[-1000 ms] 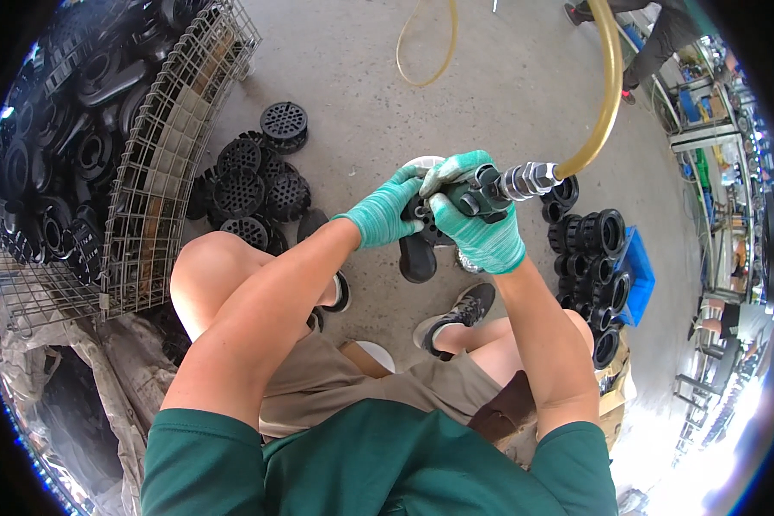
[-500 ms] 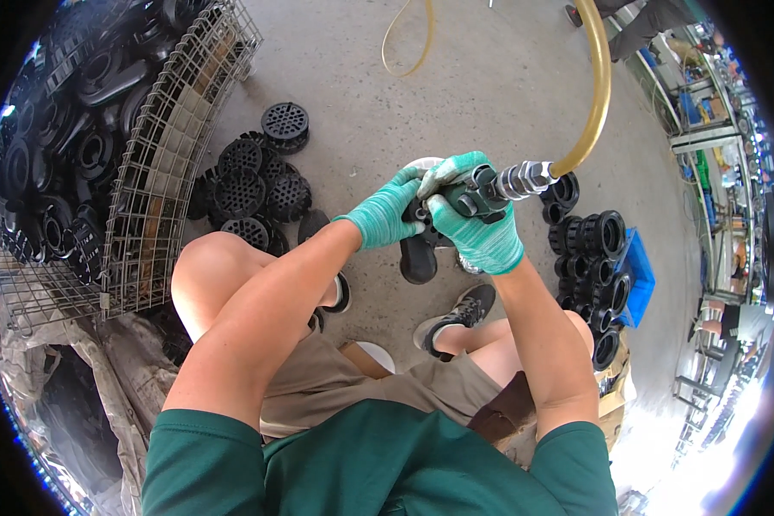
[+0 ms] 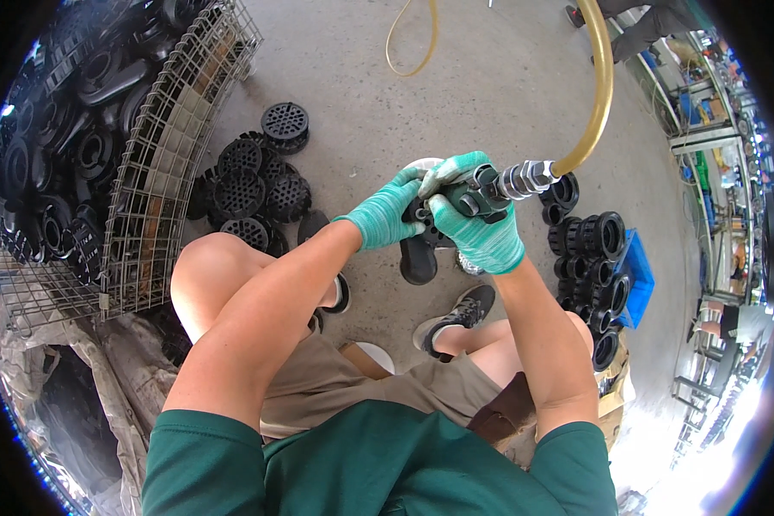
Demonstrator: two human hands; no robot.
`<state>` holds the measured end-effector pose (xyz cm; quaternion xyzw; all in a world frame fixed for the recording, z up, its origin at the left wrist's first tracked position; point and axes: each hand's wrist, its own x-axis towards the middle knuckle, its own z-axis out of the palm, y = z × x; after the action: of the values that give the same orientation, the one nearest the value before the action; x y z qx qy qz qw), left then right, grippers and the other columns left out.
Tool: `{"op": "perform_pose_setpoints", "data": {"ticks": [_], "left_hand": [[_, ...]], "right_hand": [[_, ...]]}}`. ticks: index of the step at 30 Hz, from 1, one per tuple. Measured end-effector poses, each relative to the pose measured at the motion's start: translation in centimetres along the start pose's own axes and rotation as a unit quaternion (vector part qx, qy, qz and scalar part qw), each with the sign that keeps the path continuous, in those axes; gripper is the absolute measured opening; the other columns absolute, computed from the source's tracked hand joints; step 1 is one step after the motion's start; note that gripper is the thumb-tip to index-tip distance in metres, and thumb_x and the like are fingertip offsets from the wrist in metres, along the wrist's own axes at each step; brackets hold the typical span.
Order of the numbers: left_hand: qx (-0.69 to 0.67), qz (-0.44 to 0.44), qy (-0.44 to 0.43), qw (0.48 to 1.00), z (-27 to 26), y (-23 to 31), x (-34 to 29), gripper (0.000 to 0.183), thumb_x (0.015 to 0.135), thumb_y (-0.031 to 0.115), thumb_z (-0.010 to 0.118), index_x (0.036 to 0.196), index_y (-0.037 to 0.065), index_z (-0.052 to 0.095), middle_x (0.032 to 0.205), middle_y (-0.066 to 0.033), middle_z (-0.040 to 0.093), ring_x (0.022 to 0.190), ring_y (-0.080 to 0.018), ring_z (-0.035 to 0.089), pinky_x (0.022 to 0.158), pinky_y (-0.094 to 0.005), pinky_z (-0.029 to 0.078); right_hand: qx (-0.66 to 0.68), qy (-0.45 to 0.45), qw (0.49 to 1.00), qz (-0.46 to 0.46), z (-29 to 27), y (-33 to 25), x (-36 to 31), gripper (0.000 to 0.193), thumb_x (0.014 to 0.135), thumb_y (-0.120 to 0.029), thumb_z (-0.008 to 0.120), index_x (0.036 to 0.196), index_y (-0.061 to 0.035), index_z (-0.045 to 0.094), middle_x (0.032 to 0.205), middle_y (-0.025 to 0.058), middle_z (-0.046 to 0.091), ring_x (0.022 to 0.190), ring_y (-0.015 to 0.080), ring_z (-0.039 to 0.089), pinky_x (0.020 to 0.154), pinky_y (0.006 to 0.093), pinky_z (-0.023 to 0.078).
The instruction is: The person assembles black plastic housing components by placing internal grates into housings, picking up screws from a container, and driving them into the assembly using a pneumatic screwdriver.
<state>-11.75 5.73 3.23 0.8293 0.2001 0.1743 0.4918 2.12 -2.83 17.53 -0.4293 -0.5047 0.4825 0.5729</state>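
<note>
My right hand point(image 3: 488, 239), in a teal knitted glove, is wrapped round a dark green air tool point(image 3: 470, 202). Metal couplings point(image 3: 526, 179) join the tool to a yellowish air hose point(image 3: 606, 95). My left hand point(image 3: 384, 213), gloved alike, is closed on a black plastic part point(image 3: 419, 261) in front of my knees. The part's rounded end hangs below the left fingers. Both hands meet where tool and part come together; the tool's tip and the contact are hidden by the gloves. A white rounded edge point(image 3: 423, 162) shows behind the hands.
A wire cage point(image 3: 159, 172) full of black plastic parts stands at the left. Black perforated round pieces point(image 3: 241, 189) lie beside it. Black ring-shaped parts point(image 3: 589, 236) are stacked at the right, before a blue bin point(image 3: 636, 279). Shelving point(image 3: 705, 138) and a person's legs point(image 3: 654, 34) are farther off.
Almost nothing differs. The hanging hose loop at the top has shifted slightly to the right, and the person's legs in the background have moved a little. My hands hold the same place.
</note>
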Motion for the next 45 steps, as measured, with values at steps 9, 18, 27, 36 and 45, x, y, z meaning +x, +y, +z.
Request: {"op": "perform_pose_setpoints", "data": {"ticks": [9, 18, 27, 36, 45], "left_hand": [[-0.020, -0.008, -0.005, 1.000, -0.3, 0.8, 0.0, 0.082, 0.071, 0.008, 0.080, 0.146, 0.006, 0.046, 0.154, -0.0174, 0.038, 0.142, -0.0357, 0.038, 0.119, -0.0384, 0.037], [-0.050, 0.007, -0.028, 0.998, 0.1, -0.3, 0.5, 0.086, 0.072, 0.007, 0.080, 0.149, 0.007, 0.042, 0.155, -0.0164, 0.036, 0.144, -0.0347, 0.036, 0.121, -0.0390, 0.034], [-0.102, 0.014, -0.015, 0.995, 0.0, 0.4, 0.7, 0.087, 0.072, 0.005, 0.078, 0.150, 0.008, 0.041, 0.157, -0.0149, 0.032, 0.143, -0.0333, 0.037, 0.121, -0.0380, 0.034], [-0.027, 0.001, -0.027, 0.999, -0.1, 0.9, 0.6, 0.090, 0.072, 0.005, 0.078, 0.152, 0.008, 0.038, 0.158, -0.0156, 0.030, 0.144, -0.0340, 0.036, 0.121, -0.0381, 0.035], [-0.069, 0.011, -0.023, 0.997, 0.1, -0.8, 0.5, 0.092, 0.072, 0.007, 0.079, 0.153, 0.007, 0.035, 0.158, -0.0172, 0.030, 0.144, -0.0354, 0.035, 0.122, -0.0381, 0.033]], "right_hand": [[0.005, -0.006, 1.000, -0.023, -0.5, 0.5, -0.2, 0.035, 0.082, 0.011, 0.067, 0.110, -0.0062, 0.055, 0.102, 0.0080, 0.067, 0.098, 0.0181, 0.064, 0.085, 0.0344, 0.057], [-0.009, 0.001, 1.000, -0.011, -0.5, 0.6, -0.2, 0.036, 0.081, 0.008, 0.072, 0.110, -0.0067, 0.057, 0.103, 0.0060, 0.067, 0.095, 0.0160, 0.065, 0.084, 0.0327, 0.057], [0.021, 0.012, 1.000, -0.004, -0.4, 0.5, -0.3, 0.036, 0.081, 0.010, 0.070, 0.111, -0.0064, 0.058, 0.104, 0.0070, 0.068, 0.096, 0.0174, 0.066, 0.084, 0.0336, 0.058], [-0.006, 0.015, 1.000, -0.011, -0.7, 0.6, -0.3, 0.037, 0.081, 0.011, 0.069, 0.112, -0.0062, 0.057, 0.103, 0.0072, 0.068, 0.095, 0.0173, 0.065, 0.083, 0.0337, 0.058], [-0.007, 0.011, 1.000, -0.003, -0.1, 0.4, 0.1, 0.034, 0.081, 0.010, 0.069, 0.110, -0.0050, 0.058, 0.101, 0.0066, 0.068, 0.093, 0.0158, 0.065, 0.082, 0.0329, 0.058]]}}
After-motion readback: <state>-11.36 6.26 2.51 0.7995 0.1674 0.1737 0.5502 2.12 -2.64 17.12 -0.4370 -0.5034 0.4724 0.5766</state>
